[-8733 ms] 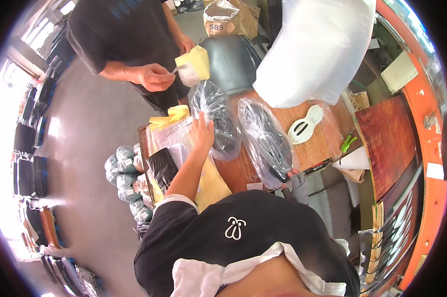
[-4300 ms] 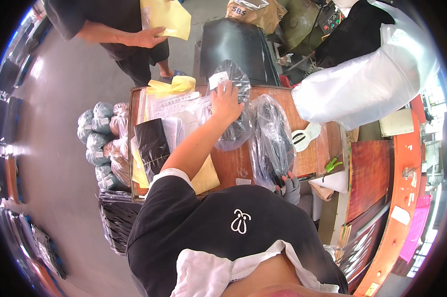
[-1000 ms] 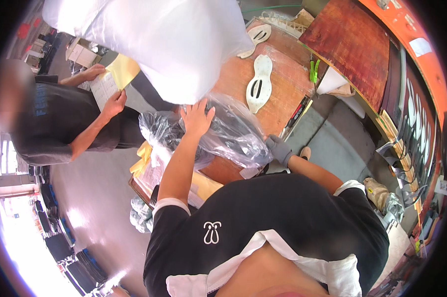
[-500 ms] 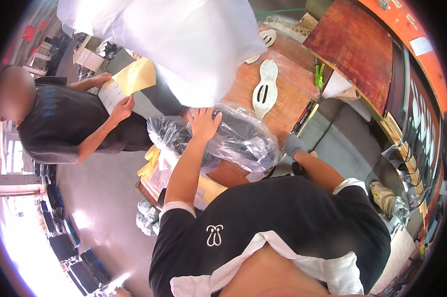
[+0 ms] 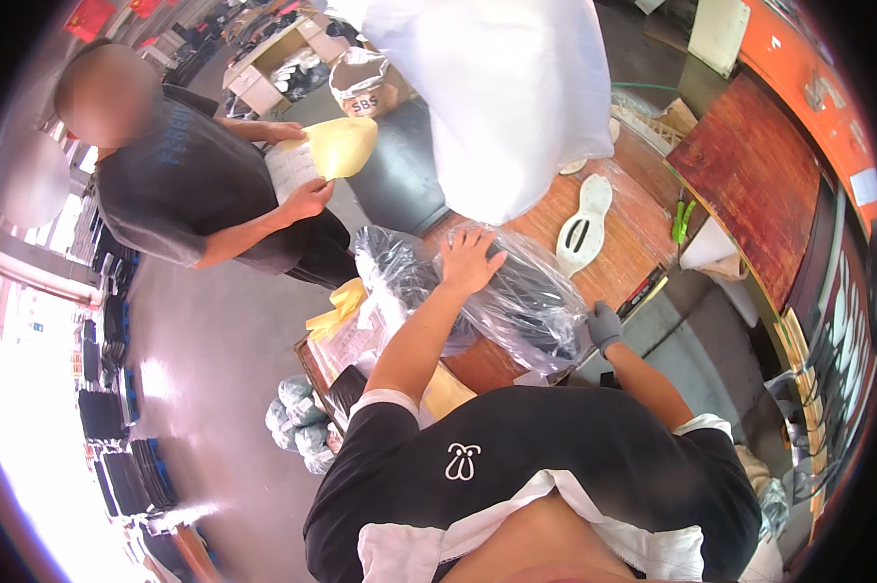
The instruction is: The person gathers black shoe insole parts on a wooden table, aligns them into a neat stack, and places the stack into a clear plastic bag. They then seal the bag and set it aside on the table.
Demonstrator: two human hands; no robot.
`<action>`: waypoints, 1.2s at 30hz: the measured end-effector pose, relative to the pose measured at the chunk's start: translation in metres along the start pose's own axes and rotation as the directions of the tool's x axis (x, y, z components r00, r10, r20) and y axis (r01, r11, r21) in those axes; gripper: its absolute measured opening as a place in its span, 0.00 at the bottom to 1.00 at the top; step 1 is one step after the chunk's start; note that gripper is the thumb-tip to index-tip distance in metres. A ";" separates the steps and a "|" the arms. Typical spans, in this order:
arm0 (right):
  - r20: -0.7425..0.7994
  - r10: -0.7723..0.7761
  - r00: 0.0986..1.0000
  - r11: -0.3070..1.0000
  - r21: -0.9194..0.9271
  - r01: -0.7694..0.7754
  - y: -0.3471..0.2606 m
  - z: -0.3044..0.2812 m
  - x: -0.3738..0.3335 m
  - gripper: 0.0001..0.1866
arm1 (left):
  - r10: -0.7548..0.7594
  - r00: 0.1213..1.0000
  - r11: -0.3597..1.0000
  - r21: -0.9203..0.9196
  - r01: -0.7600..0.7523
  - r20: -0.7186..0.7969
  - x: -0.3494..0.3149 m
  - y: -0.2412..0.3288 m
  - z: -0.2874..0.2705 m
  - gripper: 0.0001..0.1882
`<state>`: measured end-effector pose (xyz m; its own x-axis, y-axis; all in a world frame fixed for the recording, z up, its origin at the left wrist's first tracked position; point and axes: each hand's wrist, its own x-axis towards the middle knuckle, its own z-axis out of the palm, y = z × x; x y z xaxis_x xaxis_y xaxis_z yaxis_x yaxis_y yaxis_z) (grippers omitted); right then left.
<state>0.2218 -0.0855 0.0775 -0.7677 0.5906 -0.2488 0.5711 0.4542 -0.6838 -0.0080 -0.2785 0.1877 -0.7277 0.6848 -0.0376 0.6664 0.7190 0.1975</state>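
A clear plastic bag [image 5: 535,291] with dark contents lies on the brown wooden table in front of me. My bare left hand [image 5: 470,260] rests flat on top of it, fingers spread. At the bag's right end is my right hand [image 5: 604,325] in a grey glove, its fingers bent against the plastic edge. What the dark contents are is hard to make out through the glossy film. Just beyond the bag, a pale sole-shaped plate [image 5: 584,225] with dark slots lies on the table. A large whitish plastic sack [image 5: 516,107] bulges up behind the left hand.
A co-worker [image 5: 195,175] stands at the left holding yellow and white papers [image 5: 336,151]. Yellow sheets [image 5: 337,309] lie at the table's left corner. Green-handled cutters [image 5: 683,222] lie to the right, near a reddish wooden board [image 5: 749,160]. Bagged bundles [image 5: 300,418] sit below left.
My view has shifted, so the scene sits lower and further right. My left hand has slid forward on the bag. The gloved right hand has come in to the bag's right end.
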 end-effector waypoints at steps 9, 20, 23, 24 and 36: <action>-0.002 -0.005 1.000 0.994 -0.109 0.005 0.026 0.017 0.037 0.11 | -0.005 1.000 1.000 -0.018 0.005 -0.011 -0.001 0.001 -0.003 0.30; -0.284 -0.684 0.672 0.708 -0.037 0.705 -0.111 -0.064 -0.021 0.27 | -0.021 0.998 1.000 -0.003 0.021 0.065 -0.002 0.004 -0.011 0.33; -0.029 -0.834 0.552 0.537 -0.275 0.797 -0.146 -0.052 -0.046 0.30 | -0.011 0.998 1.000 0.001 0.011 0.062 -0.003 0.004 -0.011 0.33; 0.099 -0.835 0.542 0.485 -0.333 0.808 -0.150 -0.047 -0.051 0.31 | -0.012 0.999 1.000 0.013 0.012 0.048 -0.004 0.004 -0.010 0.33; 0.107 -0.834 0.541 0.457 -0.414 0.787 -0.126 -0.021 -0.046 0.33 | -0.088 0.990 0.852 -0.507 0.132 0.109 0.039 -0.036 -0.009 0.26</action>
<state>0.1916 -0.1554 0.1896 -0.9228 -0.1304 0.3626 -0.2222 0.9489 -0.2242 -0.0619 -0.2792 0.1883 -0.7615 0.6277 -0.1613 0.3895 0.6421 0.6603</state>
